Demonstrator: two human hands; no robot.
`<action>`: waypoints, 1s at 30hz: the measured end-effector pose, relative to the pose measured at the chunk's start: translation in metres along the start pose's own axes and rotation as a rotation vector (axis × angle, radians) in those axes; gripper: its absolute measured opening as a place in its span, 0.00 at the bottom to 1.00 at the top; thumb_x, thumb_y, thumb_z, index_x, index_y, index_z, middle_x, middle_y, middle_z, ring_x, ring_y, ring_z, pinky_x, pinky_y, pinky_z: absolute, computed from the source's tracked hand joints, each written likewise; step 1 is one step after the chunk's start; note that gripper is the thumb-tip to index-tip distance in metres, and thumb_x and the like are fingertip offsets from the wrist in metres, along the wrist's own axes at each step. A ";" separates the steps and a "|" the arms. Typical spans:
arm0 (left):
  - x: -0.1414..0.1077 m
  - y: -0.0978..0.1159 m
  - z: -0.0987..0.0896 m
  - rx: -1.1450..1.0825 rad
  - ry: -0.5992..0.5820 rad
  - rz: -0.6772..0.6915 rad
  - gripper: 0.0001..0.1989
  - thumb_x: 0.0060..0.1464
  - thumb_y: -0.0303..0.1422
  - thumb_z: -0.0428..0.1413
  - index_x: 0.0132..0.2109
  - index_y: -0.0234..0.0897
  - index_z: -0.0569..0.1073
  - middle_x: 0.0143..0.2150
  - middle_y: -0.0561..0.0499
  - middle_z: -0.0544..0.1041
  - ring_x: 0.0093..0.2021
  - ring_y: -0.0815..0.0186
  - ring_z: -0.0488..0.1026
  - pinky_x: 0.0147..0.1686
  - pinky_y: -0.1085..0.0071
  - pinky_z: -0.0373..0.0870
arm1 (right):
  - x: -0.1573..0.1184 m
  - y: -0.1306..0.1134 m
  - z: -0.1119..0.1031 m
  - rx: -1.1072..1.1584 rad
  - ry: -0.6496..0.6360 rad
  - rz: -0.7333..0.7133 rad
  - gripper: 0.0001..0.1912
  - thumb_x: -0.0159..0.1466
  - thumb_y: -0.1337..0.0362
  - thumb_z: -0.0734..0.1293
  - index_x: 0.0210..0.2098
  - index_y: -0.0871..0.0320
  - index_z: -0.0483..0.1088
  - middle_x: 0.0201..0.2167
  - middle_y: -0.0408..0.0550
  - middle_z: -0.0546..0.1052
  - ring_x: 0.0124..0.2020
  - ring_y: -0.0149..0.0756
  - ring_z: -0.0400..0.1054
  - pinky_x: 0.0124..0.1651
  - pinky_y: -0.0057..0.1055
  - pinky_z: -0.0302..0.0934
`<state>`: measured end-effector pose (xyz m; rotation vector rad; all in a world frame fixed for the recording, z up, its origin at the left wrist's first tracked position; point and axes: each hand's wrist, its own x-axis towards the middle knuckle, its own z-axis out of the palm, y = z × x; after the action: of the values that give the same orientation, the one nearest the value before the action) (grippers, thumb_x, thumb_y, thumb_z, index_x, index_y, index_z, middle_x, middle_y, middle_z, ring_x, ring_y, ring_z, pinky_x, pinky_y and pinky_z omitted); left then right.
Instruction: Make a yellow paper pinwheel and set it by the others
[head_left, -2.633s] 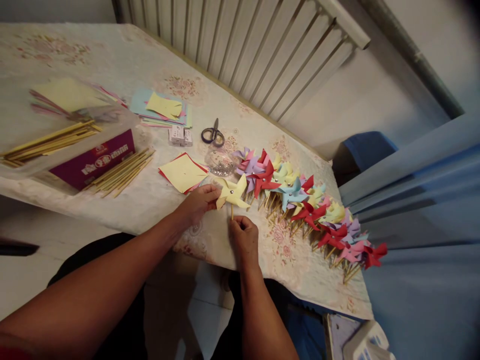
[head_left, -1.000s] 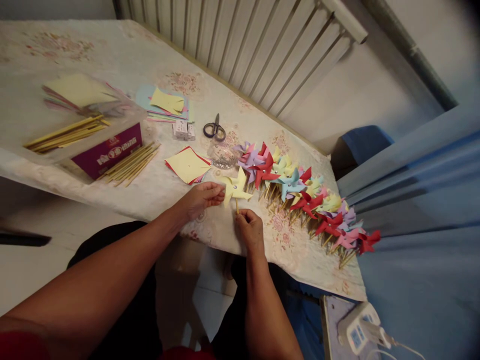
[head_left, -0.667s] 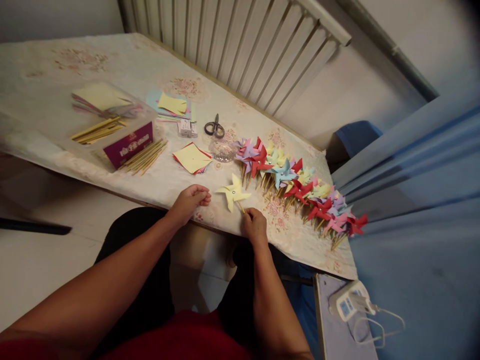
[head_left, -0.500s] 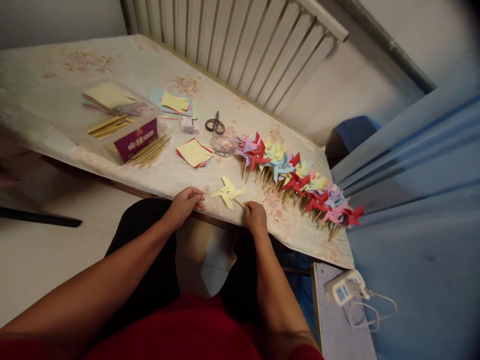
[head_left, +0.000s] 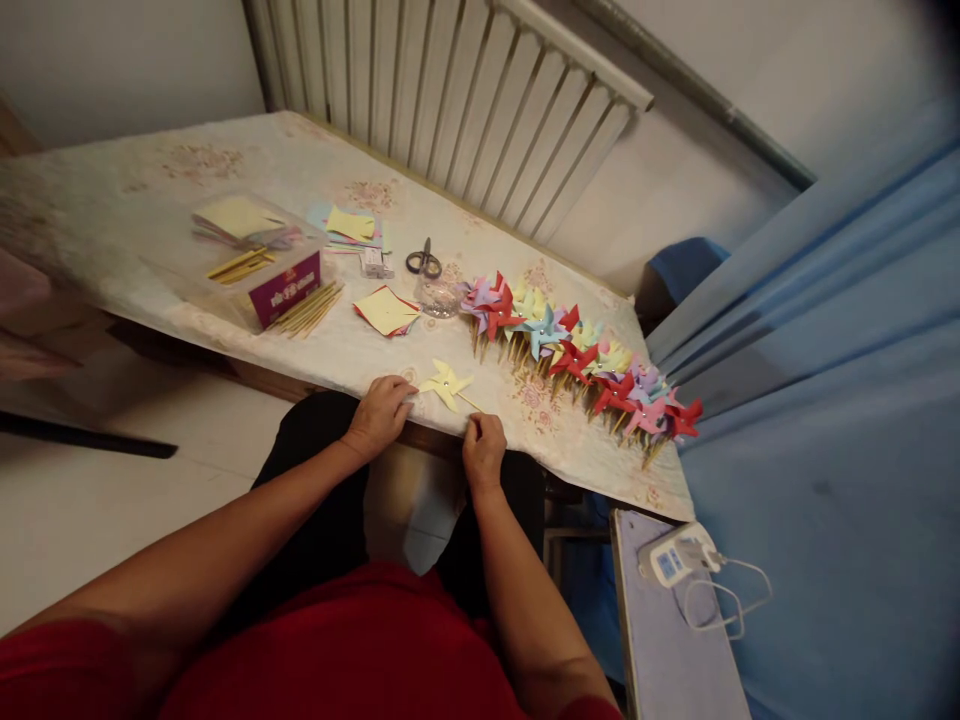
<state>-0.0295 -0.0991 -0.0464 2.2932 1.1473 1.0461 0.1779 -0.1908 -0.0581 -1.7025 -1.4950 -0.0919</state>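
A pale yellow paper pinwheel with a pin at its centre lies by the table's front edge, its stick slanting down to the right. My right hand is closed round the lower end of that stick. On the other side, my left hand rests at the table edge with its fingers curled together, the tips right beside the pinwheel's left blade. Whether they touch the blade or pinch anything small I cannot tell. Behind the pinwheel lies a stack of paper squares, yellow on top with red beneath.
Rows of finished pinwheels fill the table's right side. Further back are a clear container of pins, scissors, small boxes and cut paper. At left stands a plastic box with wooden sticks beside it.
The camera view has shifted slightly. My left hand has come closer to the pinwheel's left blade. My right hand still holds the stick.
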 end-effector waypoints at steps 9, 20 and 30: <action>0.027 -0.006 0.009 0.115 -0.091 0.167 0.14 0.61 0.33 0.51 0.49 0.35 0.77 0.55 0.39 0.71 0.58 0.54 0.64 0.59 0.53 0.65 | 0.009 -0.002 0.013 0.081 0.043 -0.018 0.05 0.65 0.69 0.62 0.35 0.56 0.70 0.32 0.48 0.71 0.38 0.38 0.65 0.43 0.34 0.62; 0.033 0.000 0.024 0.202 -0.158 0.069 0.12 0.59 0.32 0.54 0.47 0.38 0.78 0.55 0.41 0.73 0.56 0.51 0.65 0.54 0.52 0.65 | 0.022 -0.008 0.038 -0.084 -0.030 -0.102 0.01 0.64 0.67 0.66 0.35 0.56 0.68 0.33 0.49 0.72 0.41 0.41 0.62 0.47 0.38 0.58; 0.041 0.000 0.032 0.203 -0.142 0.031 0.08 0.59 0.35 0.55 0.43 0.39 0.77 0.50 0.43 0.75 0.52 0.53 0.66 0.49 0.56 0.63 | 0.025 -0.014 0.054 -0.178 0.002 0.019 0.05 0.65 0.65 0.67 0.31 0.56 0.70 0.32 0.49 0.72 0.39 0.41 0.61 0.47 0.37 0.56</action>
<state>0.0112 -0.0663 -0.0489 2.5037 1.2121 0.7940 0.1483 -0.1393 -0.0711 -1.8565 -1.5059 -0.2228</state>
